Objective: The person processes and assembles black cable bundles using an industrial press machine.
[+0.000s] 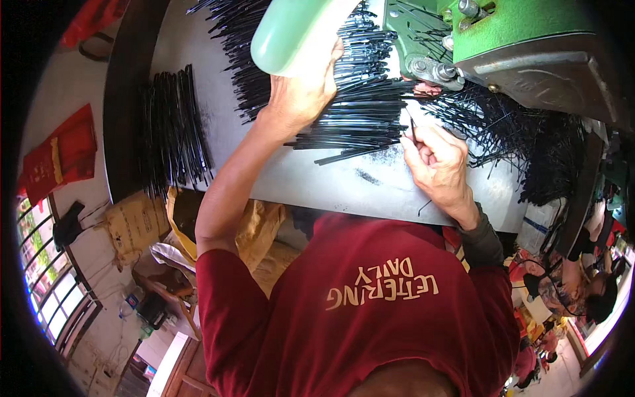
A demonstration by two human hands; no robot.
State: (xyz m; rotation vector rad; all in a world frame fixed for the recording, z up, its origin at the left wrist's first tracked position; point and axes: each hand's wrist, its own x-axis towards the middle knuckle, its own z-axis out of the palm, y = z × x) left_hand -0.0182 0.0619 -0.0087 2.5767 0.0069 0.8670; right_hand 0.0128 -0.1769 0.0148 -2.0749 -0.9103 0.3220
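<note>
Thin black rods with a metallic sheen (pixel 364 112) lie side by side in a thick row on the pale metal tabletop (pixel 264 178). My left hand (pixel 297 99) is at the left side of this row, its fingers mostly hidden under a smooth pale-green lamp-like cover (pixel 281 40). To the right of the row, my right hand (pixel 440 165) is closed in a pinch around one thin black rod (pixel 413 126). Just beyond that hand stands a green machine (pixel 522 40) with a bolted metal linkage (pixel 433 69).
Another bundle of black rods (pixel 175 126) lies at the table's left. A tangled heap of rods (pixel 522 132) covers the right side, below the machine. Yellow sacks (pixel 254 231) stand under the front edge. Other people (pixel 562 291) are at the far right.
</note>
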